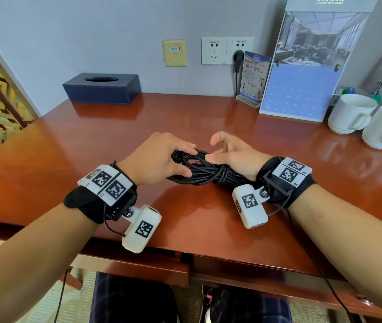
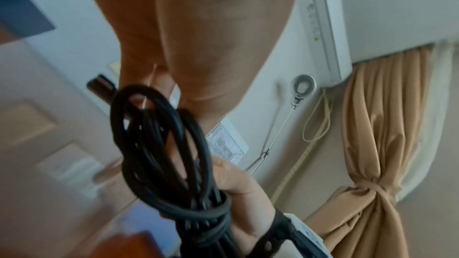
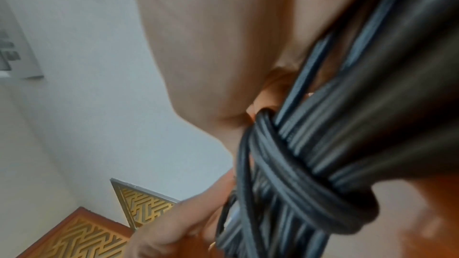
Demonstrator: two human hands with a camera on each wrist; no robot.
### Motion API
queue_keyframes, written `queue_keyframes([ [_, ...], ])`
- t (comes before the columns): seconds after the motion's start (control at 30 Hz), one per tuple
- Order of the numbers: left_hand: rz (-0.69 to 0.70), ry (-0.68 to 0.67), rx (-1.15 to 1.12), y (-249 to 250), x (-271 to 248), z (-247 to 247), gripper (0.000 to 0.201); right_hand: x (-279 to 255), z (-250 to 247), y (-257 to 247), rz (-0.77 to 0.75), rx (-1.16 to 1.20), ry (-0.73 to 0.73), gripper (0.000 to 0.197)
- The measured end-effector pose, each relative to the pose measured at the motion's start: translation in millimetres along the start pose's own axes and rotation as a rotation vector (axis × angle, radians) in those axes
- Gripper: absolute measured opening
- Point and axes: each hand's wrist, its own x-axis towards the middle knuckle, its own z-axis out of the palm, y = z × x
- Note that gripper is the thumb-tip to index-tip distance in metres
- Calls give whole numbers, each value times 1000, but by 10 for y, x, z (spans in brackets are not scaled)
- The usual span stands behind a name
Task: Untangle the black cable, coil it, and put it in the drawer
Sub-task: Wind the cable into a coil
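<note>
The black cable [image 1: 208,170] is a bundle of loops bound by a few turns round its middle, held just above the red-brown desk [image 1: 208,117]. My left hand [image 1: 162,157] grips the looped left end, fingers on top and thumb below. My right hand [image 1: 229,155] holds the right half with its thumb across the bundle and its forefinger lifted. In the left wrist view the cable [image 2: 161,144] loops fan out toward the camera and the right hand [image 2: 243,193] curls round the binding turns. The right wrist view shows the cable [image 3: 310,154] turns close up.
A dark blue tissue box [image 1: 102,88] sits at the back left. Two white mugs [image 1: 348,114] stand at the right, beside a tall calendar stand [image 1: 301,89] and a small sign [image 1: 252,78]. Drawer fronts [image 1: 138,266] run under the desk's near edge.
</note>
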Motion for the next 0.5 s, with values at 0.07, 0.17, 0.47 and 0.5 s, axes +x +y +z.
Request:
queue_keyframes([
  [0.07,-11,52,-8,-2,-22,51,53,-16,28,0,0,16,-5,29],
  [0.17,-9,111,-39,-21,-50,107,52,-33,81,10,-21,58,-1,30],
  [0.47,20,76,-177,-80,0,89,30,-20,86,4,-40,120,146,34],
  [0.5,21,107,-158,-52,-16,89,18,-17,92,-4,-45,121,170,34],
])
